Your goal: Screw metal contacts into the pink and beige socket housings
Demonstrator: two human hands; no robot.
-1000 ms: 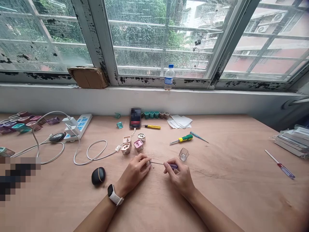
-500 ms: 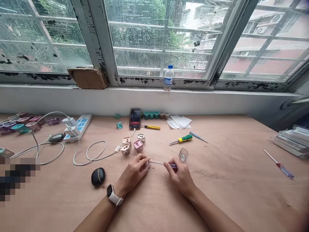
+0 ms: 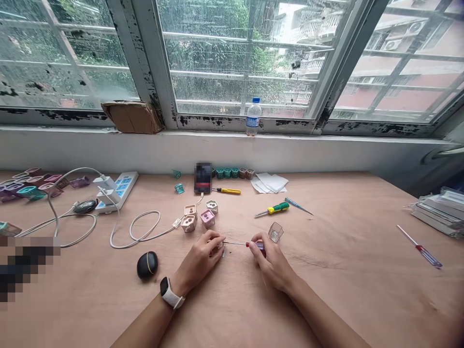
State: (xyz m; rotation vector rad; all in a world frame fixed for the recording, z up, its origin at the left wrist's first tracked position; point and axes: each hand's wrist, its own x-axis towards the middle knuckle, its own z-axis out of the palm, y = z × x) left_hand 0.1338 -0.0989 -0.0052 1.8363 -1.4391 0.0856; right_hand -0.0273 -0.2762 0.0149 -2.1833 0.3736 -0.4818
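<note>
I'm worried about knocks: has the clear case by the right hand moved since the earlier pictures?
No: against the power strip, the clear case shows no visible shift in any direction; it lies just beyond the right hand.

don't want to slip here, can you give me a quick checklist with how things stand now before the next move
1. Left hand steadies the part: ok, fingers are on it, though they hide most of it.
2. Right hand holds the screwdriver by its handle: ok.
3. Blade seated properly in the part: cannot tell, the tip reaches it but is too small to judge.
4. Cable clear of both hands: ok, it lies apart, left of and beyond the left hand.
5. No spare tools lying out: not ok, the green screwdriver lies beyond the clear cup.
</note>
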